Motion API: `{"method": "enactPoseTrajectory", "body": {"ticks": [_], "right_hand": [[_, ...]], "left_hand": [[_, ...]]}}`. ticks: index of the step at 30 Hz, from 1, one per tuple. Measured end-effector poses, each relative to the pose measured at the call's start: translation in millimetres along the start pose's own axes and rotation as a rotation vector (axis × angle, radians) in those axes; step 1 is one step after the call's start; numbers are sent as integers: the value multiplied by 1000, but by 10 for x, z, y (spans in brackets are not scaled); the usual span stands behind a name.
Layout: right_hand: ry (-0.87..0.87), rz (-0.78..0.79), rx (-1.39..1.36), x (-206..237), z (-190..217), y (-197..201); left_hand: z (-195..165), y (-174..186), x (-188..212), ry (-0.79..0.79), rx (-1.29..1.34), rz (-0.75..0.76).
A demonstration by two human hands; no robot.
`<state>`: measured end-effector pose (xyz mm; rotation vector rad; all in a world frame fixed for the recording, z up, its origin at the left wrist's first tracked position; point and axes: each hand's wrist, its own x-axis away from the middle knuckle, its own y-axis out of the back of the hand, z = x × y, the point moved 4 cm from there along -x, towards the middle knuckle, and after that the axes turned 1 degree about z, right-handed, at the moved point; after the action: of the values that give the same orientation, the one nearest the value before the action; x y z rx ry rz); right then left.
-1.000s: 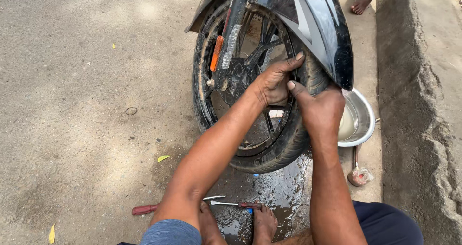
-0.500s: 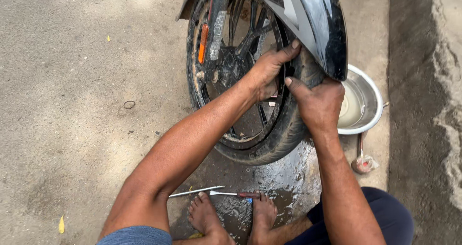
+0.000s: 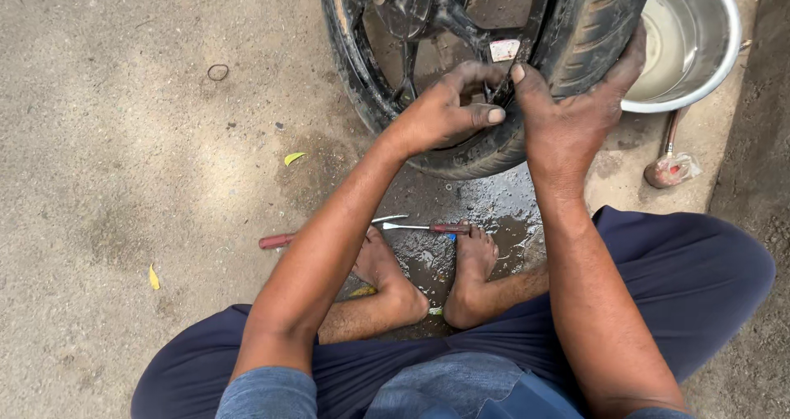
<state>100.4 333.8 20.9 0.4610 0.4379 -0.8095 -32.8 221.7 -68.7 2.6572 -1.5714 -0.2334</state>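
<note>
Sitting at the top centre of the frame is a dusty black motorcycle tyre [image 3: 597,24] on a dark spoked rim [image 3: 444,16], its tread looking worn and grimy. Left hand [image 3: 448,110] is curling fingers together at the rim edge; right hand [image 3: 572,110] is clamping over the tread.

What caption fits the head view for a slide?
Seated person grips a motorcycle tyre with left hand and right hand; steel bowl alongside.
</note>
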Motion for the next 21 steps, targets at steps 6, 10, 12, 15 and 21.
{"method": "enactPoseTrajectory", "body": {"ticks": [6,10,12,15,21], "right_hand": [[-53,-102,128,146,-138,-10],[-94,-81,35,118,-254,75],[-127,-52,-43,76,-302,138],[-113,-14,-124,-5,-330,191],[-50,-58,-17,-25,-257,122]], "left_hand": [[154,-89,-349,-15,174,260],[167,-203,-276,95,16,88],[128,-279,-207,125,-68,-32],[49,-362,-174,225,49,-108],[-258,-291,-194,19,21,-67]]}}
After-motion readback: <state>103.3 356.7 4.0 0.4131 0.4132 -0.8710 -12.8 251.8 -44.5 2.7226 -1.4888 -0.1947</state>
